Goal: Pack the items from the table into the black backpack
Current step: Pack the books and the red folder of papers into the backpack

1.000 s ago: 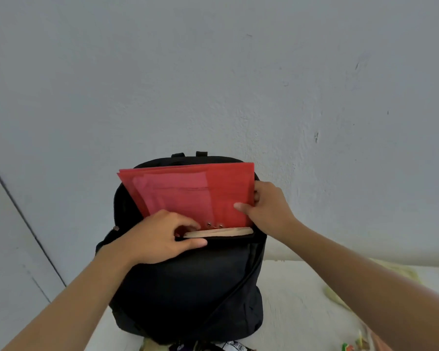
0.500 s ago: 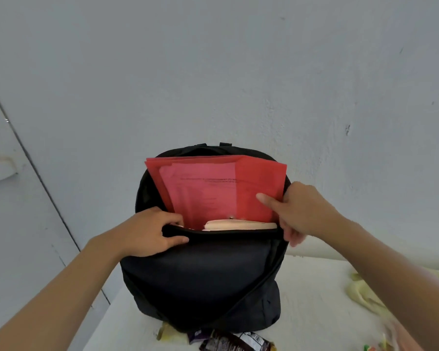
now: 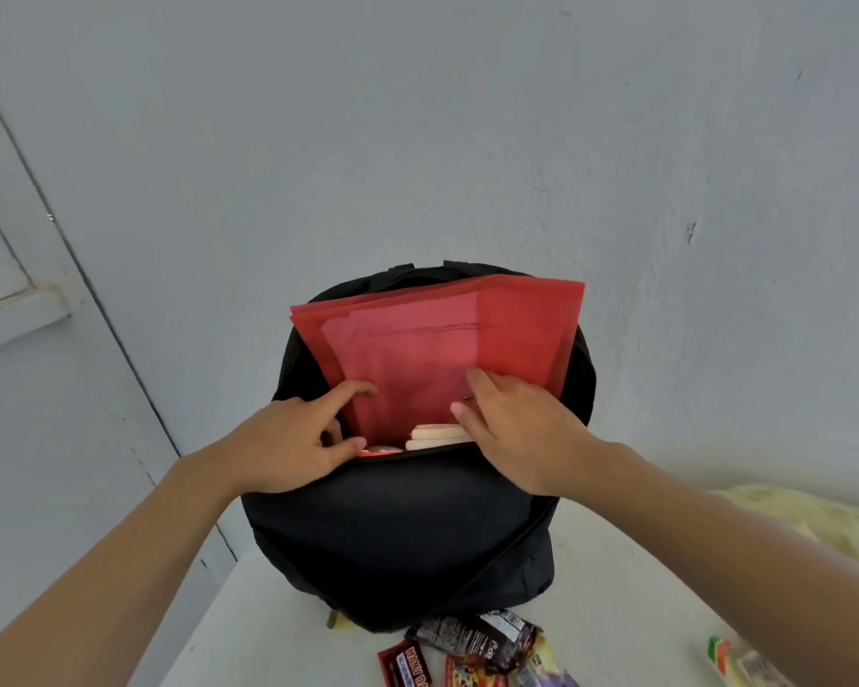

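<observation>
Risk imo: thin red plastic folder sticks half out of upright black fabric backpack on white table. Left hand pinches bag's front lip, right hand presses flat-fingered on folder. Push crooked & corners prob buckle.

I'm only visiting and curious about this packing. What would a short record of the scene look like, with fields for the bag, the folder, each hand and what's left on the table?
bag: black backpack, upright on the white table, top open
folder: red folder standing in the opening, upper part sticking out
also inside: pale book edges in front of the folder
left: left hand grips the bag's front rim, forefinger touching the folder
right: right hand, fingers flat against the folder's face
left to pack: snack packets in front of the bag
</observation>
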